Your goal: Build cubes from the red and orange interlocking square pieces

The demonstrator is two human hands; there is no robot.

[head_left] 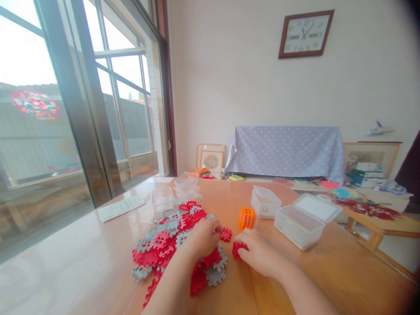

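Observation:
A heap of red and grey notched plastic interlocking tiles (164, 234) spreads over the left middle of the table. My left hand (206, 236) is over the heap's right side, its fingers curled; what they hold, if anything, is hidden. Just beside its fingertips is a red interlocking tile (225, 234). On the right, my right hand (259, 250) has thumb and fingers closed around red interlocking tiles (236, 250) low at the tabletop; how many is unclear. A neat orange stack of tiles (247, 218) stands just beyond this hand.
An open clear plastic box (298, 229) with its lid folded back sits at the right, beside a lidded box (266, 203) with writing. Clear containers (187, 186) and a printed sheet (121, 208) lie at the far left of the wooden table (348, 271).

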